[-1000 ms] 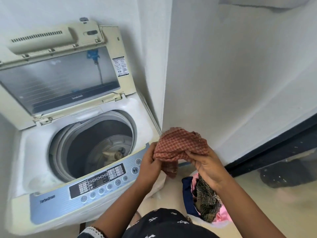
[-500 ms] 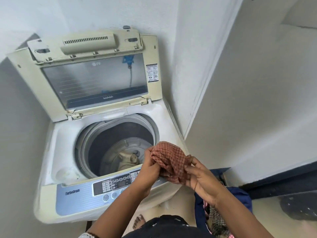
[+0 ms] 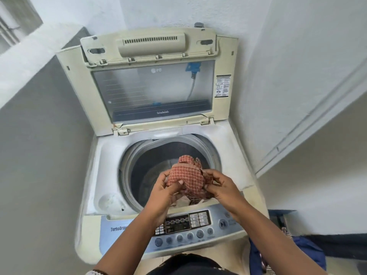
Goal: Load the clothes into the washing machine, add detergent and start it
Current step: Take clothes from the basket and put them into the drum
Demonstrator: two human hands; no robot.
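Both hands, left [image 3: 166,190] and right [image 3: 220,187], clutching bunched checked cloth [image 3: 185,175], seemingly upright, above drum [image 3: 158,165]

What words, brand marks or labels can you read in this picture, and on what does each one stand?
"TurboDru", the rest cut off by the left forearm: control panel.
"LG" logo, mirrored: lid window.
Small white print, lid's lower band: too small.
Sticker: too small.
Button labels: blurred.

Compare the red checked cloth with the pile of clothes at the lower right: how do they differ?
The red checked cloth is bunched in both hands, left hand and right hand, over the open drum; the pile of clothes lies low beside the washer, untouched. The cloth is one red check; the pile is mostly blue.
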